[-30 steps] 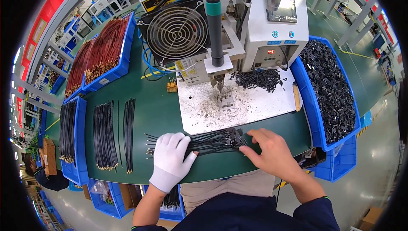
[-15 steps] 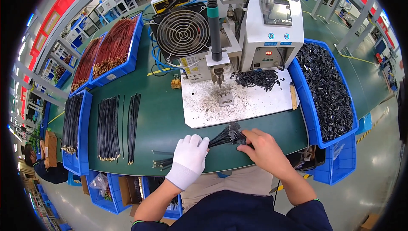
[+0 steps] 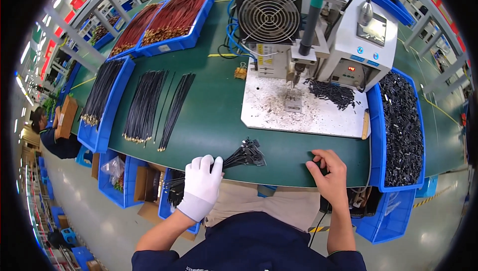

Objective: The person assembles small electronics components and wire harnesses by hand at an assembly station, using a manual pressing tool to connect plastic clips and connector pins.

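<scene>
We see the left hand, in a white glove, clasped around a bundle of black cables at the front edge of the green table. The bundle fans out to the right of the glove, ending in a cluster of black connector pieces above the tabletop; we cannot tell whether that cluster touches the surface. Left of the glove, below the table edge, we see more dark strands, but cannot tell whether they belong to the same bundle. The bare right hand is empty, its fingers loosely curled and the thumb held apart, well to the right of the cluster. Behind the hands, we have a machine with a stained white base plate and a round-grilled fan; a heap of small black pieces lies on the plate, and a wooden strip along its right side. To the right, a blue bin holds many black parts. On our left, two groups of black cables lie with a single cable between them, beside a blue tray of similar cables; farther back, red cables fill two more trays.
</scene>
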Demonstrator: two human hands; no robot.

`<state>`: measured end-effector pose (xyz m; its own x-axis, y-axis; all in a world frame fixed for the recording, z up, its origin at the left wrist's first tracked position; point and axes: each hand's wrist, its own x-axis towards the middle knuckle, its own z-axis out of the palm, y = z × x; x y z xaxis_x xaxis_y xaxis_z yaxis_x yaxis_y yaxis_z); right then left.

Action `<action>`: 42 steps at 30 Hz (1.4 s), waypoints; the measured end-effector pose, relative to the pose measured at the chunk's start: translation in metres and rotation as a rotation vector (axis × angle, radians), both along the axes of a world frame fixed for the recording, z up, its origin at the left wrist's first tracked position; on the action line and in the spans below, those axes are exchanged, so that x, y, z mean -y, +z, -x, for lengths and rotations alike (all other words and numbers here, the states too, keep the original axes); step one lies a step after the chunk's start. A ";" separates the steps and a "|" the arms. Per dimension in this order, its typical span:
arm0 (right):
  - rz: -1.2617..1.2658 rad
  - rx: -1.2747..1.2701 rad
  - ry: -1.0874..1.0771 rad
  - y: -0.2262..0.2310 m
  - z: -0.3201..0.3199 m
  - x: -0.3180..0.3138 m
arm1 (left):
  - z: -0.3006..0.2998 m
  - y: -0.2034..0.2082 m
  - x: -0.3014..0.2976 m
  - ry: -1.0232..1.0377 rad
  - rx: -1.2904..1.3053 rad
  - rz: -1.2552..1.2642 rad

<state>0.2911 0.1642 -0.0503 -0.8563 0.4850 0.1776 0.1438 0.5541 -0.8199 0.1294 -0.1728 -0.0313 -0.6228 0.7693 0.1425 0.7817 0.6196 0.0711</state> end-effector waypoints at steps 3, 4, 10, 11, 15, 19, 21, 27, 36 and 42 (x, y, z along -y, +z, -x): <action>-0.016 -0.085 0.021 -0.006 0.000 0.000 | -0.004 -0.002 0.007 -0.042 -0.022 0.006; -0.017 -0.087 0.019 -0.007 0.000 0.000 | -0.004 0.000 0.006 -0.036 -0.017 0.016; -0.019 -0.066 0.030 -0.004 -0.001 0.001 | -0.013 -0.012 0.008 -0.032 -0.184 0.215; -0.024 -0.068 0.032 -0.003 -0.001 0.002 | -0.015 -0.011 0.011 -0.015 -0.183 0.221; -0.005 -0.060 0.052 -0.006 -0.001 0.002 | -0.026 -0.011 0.033 -0.017 -0.080 0.132; 0.012 -0.059 0.031 -0.009 -0.003 0.002 | -0.056 -0.021 0.084 0.040 0.101 -0.042; -0.013 -0.036 0.029 -0.008 -0.003 0.001 | -0.083 -0.059 0.130 0.288 0.308 -0.212; -0.051 -0.045 0.031 -0.014 0.001 0.004 | -0.139 -0.232 0.274 1.119 1.002 -0.607; -0.141 -0.017 0.001 -0.019 0.002 0.007 | -0.067 -0.340 0.308 1.362 1.121 -0.744; -0.191 0.011 -0.048 -0.021 0.002 0.012 | 0.017 -0.394 0.307 1.022 0.870 -0.720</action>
